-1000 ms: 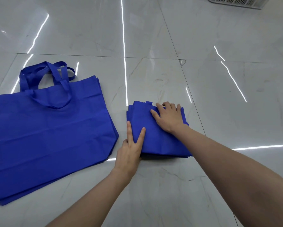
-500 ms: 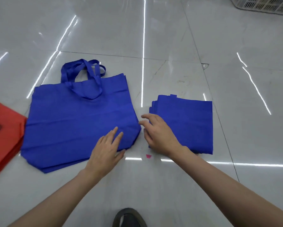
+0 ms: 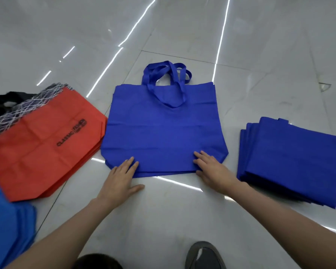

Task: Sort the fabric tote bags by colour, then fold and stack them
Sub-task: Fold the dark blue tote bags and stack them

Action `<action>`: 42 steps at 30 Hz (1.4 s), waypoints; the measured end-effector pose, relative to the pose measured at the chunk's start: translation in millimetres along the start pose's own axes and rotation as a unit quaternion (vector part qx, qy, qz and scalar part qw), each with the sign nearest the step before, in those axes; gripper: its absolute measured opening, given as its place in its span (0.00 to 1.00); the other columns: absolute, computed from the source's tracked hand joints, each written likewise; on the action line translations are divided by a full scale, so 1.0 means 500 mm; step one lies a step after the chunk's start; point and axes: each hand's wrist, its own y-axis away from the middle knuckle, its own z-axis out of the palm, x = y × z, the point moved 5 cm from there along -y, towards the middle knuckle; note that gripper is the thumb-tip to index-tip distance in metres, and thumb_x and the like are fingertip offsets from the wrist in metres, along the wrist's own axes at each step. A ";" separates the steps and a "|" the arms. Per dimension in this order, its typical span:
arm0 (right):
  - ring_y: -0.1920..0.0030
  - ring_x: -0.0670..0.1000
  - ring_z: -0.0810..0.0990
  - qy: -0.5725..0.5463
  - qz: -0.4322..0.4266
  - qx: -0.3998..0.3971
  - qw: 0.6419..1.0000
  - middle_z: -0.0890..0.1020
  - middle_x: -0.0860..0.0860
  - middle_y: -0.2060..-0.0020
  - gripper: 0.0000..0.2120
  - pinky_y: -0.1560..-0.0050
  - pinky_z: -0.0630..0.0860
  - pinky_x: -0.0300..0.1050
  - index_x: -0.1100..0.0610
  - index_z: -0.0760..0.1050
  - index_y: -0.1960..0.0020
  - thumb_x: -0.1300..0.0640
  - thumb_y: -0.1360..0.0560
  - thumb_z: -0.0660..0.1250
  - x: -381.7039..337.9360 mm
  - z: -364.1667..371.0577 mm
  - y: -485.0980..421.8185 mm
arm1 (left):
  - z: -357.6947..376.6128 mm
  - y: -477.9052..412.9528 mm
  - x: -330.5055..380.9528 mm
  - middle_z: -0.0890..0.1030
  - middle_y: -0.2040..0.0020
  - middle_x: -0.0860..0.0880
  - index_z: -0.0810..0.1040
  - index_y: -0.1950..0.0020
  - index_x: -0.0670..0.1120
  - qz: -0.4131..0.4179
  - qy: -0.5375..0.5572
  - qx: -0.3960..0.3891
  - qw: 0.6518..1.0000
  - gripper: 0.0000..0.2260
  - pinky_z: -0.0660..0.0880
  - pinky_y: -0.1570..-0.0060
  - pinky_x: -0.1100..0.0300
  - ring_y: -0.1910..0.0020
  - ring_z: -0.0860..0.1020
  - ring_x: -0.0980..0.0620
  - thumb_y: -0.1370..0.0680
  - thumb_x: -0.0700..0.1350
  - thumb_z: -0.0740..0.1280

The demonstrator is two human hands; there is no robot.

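Both hands lie flat, fingers straight, on the near edge of the unfolded blue tote pile (image 3: 163,133), which is spread on the floor (image 3: 163,220). My left hand (image 3: 120,177) is toward the pile's left corner and my right hand (image 3: 212,167) near its right. The folded blue stack (image 3: 295,158) sits right of that pile; red bags (image 3: 42,148) lie just beside its left edge.
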 end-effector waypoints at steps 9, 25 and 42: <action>0.46 0.57 0.76 -0.180 0.051 0.150 0.971 0.79 0.57 0.47 0.12 0.44 0.71 0.49 0.64 0.72 0.42 0.62 0.18 0.52 -0.025 -0.059 0.050 | -0.077 0.038 -0.033 0.78 0.38 0.46 0.76 0.38 0.43 0.045 0.064 0.174 0.982 0.22 0.69 0.39 0.50 0.39 0.74 0.48 0.25 0.55 0.64; 0.59 0.53 0.78 0.040 -0.058 0.137 0.988 0.81 0.51 0.56 0.14 0.60 0.77 0.51 0.55 0.73 0.45 0.49 0.21 0.54 -0.035 -0.151 0.150 | -0.187 0.106 -0.112 0.78 0.64 0.48 0.73 0.51 0.49 -0.009 0.207 0.170 0.963 0.03 0.72 0.63 0.50 0.66 0.76 0.46 0.20 0.44 0.60; 0.48 0.55 0.77 -0.006 -0.011 0.056 0.998 0.55 0.48 0.25 0.17 0.58 0.72 0.46 0.53 0.68 0.33 0.59 0.22 0.59 -0.165 -0.161 -0.131 | -0.089 0.080 -0.125 0.41 0.23 0.49 0.45 0.24 0.57 0.051 -0.080 -0.243 0.965 0.60 0.42 0.27 0.51 0.24 0.41 0.47 0.52 0.82 0.50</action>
